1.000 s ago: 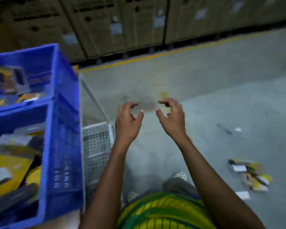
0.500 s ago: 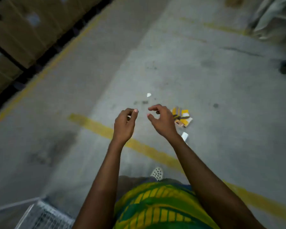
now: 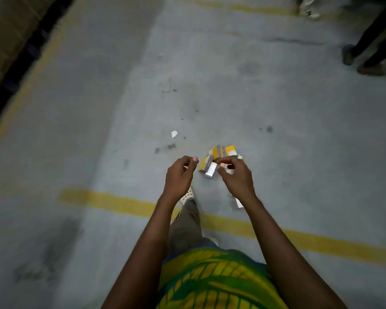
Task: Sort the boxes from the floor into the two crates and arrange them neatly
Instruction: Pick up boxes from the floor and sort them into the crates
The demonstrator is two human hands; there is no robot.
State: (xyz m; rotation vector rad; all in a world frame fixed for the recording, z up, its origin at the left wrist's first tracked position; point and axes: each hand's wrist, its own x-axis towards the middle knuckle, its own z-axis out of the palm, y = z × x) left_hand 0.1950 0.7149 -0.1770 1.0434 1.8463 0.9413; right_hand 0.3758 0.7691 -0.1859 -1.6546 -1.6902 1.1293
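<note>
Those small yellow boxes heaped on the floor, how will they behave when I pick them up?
The yellow boxes look like small flat-sided cartons, so probably stiff and light, unlikely to roll. They lie in a loose heap on the floor, so a push would likely scatter them. Thin card may dent under a hard grip.

The grey concrete floor (image 3: 276, 166) is crossed by a painted yellow line (image 3: 112, 201). Beyond the line lies a loose cluster of small yellow-and-white boxes (image 3: 223, 151), with a flat white box (image 3: 239, 202) nearer the line. A white scrap (image 3: 173, 134) and dark spots (image 3: 269, 129) lie farther off.
</note>
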